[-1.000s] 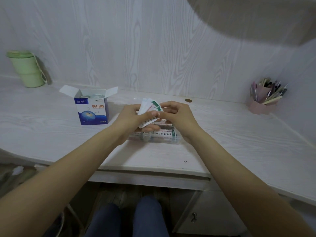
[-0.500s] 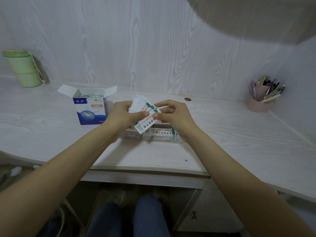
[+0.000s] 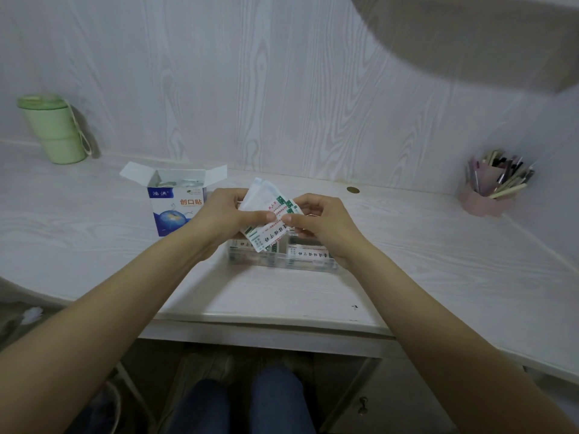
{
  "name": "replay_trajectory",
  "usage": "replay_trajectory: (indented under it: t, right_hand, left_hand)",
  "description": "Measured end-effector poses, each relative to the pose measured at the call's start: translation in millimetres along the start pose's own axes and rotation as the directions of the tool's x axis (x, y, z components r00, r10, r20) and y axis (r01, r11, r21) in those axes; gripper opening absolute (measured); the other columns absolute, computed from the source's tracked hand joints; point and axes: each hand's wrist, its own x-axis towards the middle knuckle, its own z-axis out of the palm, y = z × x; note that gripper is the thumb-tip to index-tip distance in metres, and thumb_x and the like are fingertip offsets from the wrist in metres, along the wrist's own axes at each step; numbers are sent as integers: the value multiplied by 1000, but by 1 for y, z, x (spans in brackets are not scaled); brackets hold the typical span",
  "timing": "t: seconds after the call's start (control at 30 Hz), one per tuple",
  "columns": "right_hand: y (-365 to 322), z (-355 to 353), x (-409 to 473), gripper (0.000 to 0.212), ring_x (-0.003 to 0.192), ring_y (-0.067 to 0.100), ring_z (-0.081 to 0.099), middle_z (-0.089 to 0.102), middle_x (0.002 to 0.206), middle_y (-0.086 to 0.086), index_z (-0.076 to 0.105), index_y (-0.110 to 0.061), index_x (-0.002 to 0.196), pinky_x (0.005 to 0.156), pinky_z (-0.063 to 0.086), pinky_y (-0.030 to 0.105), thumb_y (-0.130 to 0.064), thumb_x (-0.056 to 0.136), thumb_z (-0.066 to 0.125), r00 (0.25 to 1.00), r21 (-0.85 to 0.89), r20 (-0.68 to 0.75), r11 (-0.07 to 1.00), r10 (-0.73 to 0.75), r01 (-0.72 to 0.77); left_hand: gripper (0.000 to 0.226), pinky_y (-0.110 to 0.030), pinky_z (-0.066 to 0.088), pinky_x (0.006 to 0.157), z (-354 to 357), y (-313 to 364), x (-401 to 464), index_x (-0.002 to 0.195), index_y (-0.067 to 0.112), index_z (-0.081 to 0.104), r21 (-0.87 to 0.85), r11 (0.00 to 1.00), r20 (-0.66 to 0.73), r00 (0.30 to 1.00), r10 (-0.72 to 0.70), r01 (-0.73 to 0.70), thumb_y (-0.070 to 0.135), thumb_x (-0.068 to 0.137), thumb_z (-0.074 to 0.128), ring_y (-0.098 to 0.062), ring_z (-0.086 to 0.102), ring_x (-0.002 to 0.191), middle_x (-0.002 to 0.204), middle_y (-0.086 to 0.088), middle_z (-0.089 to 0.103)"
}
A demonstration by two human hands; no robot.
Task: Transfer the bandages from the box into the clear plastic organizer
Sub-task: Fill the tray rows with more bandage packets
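Note:
A blue and white bandage box [image 3: 175, 211] stands open on the desk, left of centre, with more wrapped bandages visible inside. My left hand [image 3: 225, 217] grips a fanned stack of white bandage strips [image 3: 266, 214] with green and red print. My right hand [image 3: 322, 220] pinches the front strip of that stack between thumb and forefinger. Both hands hover just above the clear plastic organizer [image 3: 282, 261], which holds several bandages lying flat in its compartments.
A green lidded cup [image 3: 54, 130] stands at the back left by the wall. A pink holder full of pens [image 3: 492, 189] sits at the back right. The desk's front edge [image 3: 266, 321] runs above my knees, with a drawer cabinet [image 3: 363, 402] below right.
The stack in my left hand has tilted and fanned out more. My right thumb and forefinger have closed on the front strip.

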Motion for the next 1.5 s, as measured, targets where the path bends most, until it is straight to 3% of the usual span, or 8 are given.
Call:
replay_trajectory:
  t: [0.3,0.4,0.6,0.7,0.83,1.03,1.3,1.5]
  right_hand:
    - [-5,16,18,26,78,18,71,72,88,13,50,-12,68,62,51,24,-3,86,67,1000,34,-23,999,-10,11]
    - [-5,20,24,35,78,21,71,71,86,18,42,-11,63,54,48,17,2,86,64,997,66,-66,997,-31,36]
    - [-2,27,37,22,71,17,69,72,82,12,57,-10,95,62,50,17,0,81,71,995,154,-61,985,-75,83]
    - [-5,26,40,41,67,9,68,68,84,10,61,-18,118,62,52,18,-1,82,70,991,49,-29,990,-133,134]
    - [-10,24,48,23,53,0,60,63,85,2,67,-15,103,45,44,18,-4,83,70,980,-159,-51,971,-191,181]
    - [-4,18,65,10,63,14,61,56,70,3,63,-14,86,47,48,20,-12,82,72,981,-285,-61,946,-182,157]
    - [19,11,89,6,62,6,47,40,66,-11,69,-7,92,71,58,28,-7,87,66,961,-458,-213,887,-176,61]
    - [24,28,100,4,64,10,49,43,69,-9,69,-9,90,62,50,19,-10,85,68,992,-576,-59,816,-112,57]
  left_hand:
    - [22,-15,48,46,-27,3,7,104,15,66,19,1000,-39,999,17,-16,15,82,70,-5,67,57,77,-1,71]
    - [30,-28,54,58,-35,0,10,108,14,68,108,994,-75,997,23,-15,18,79,74,-13,69,68,82,-1,72]
    - [28,-47,58,70,-39,1,17,99,17,71,271,956,-85,986,144,-116,18,72,80,-20,71,76,84,-2,73]
    - [27,-38,55,70,-40,4,25,99,16,71,406,901,-103,973,209,-150,18,73,80,-16,67,76,83,1,71]
    - [18,-13,36,50,-38,10,33,84,10,68,559,810,-107,953,283,-178,21,74,78,-11,55,62,70,1,62]
    - [37,-24,21,46,-31,11,42,60,11,41,684,705,-115,927,357,-187,19,79,72,-12,36,53,57,-1,44]
    - [13,-50,52,68,-31,-9,52,89,14,36,724,649,-62,915,400,-235,10,93,48,-34,64,74,87,-17,61]
    - [18,-47,55,71,-35,-15,50,97,14,34,742,634,-30,934,356,-218,2,92,46,-24,63,74,93,-11,62]
